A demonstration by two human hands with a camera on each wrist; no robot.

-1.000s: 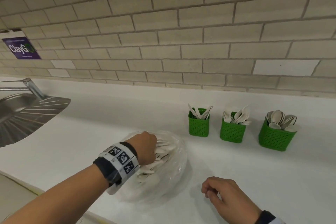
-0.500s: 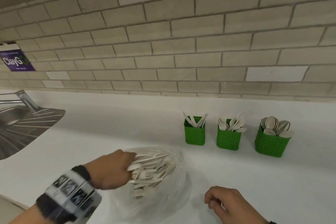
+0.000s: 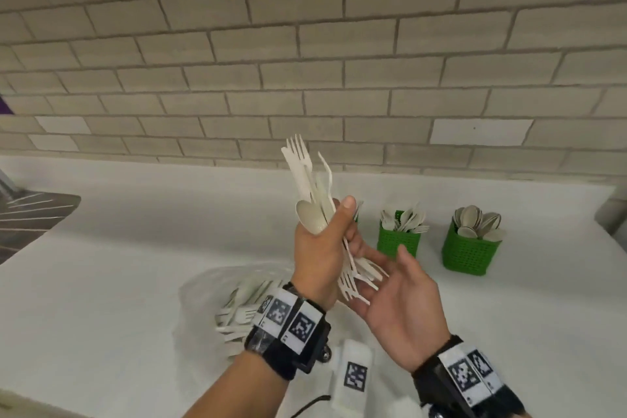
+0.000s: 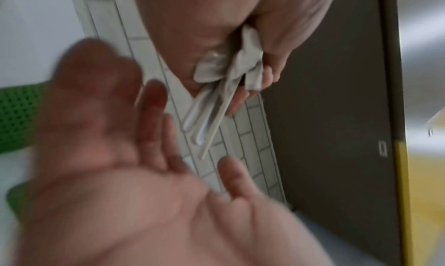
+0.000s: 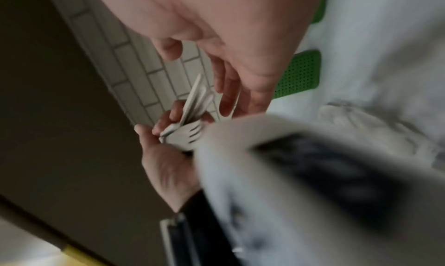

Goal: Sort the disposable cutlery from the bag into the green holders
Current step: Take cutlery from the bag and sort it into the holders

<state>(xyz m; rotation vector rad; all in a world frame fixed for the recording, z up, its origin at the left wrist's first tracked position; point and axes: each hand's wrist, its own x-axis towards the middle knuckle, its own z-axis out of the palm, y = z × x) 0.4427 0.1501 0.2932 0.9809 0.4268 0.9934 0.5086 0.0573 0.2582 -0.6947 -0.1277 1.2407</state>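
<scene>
Sticking up out of the left hand (image 3: 320, 254) is a mixed bundle of pale beige disposable cutlery (image 3: 310, 187), forks and at least one spoon, their heads fanned above the fist and more tines poking out below it. The fingers and thumb are curled tight round the middle of the bundle, which is raised above the white bench (image 3: 101, 282). The right hand (image 3: 400, 299) is held palm up just beside and below it, fingers spread and relaxed, gripping nothing; its fingertips (image 3: 376, 261) reach the lower ends of the bundle, though whether they touch cannot be told. In the right wrist view the fork tines show against the left palm.

Lying on the bench below the left wrist is the crumpled clear plastic bag (image 3: 203, 295), with more pale cutlery (image 3: 237, 316) in it. Further back and to the right stand two green perforated plastic holders: the nearer one (image 3: 397, 243) holds forks and other pieces, and the right one (image 3: 470, 253) is packed with spoons. A third green holder is mostly hidden behind the left hand.

Both wrists carry black bands with white square-coded tags (image 3: 288, 319). Behind the bench rises a grey brick-tiled wall (image 3: 305, 61), and the ribbed steel drainer of a sink (image 3: 30, 217) lies at the far left.
</scene>
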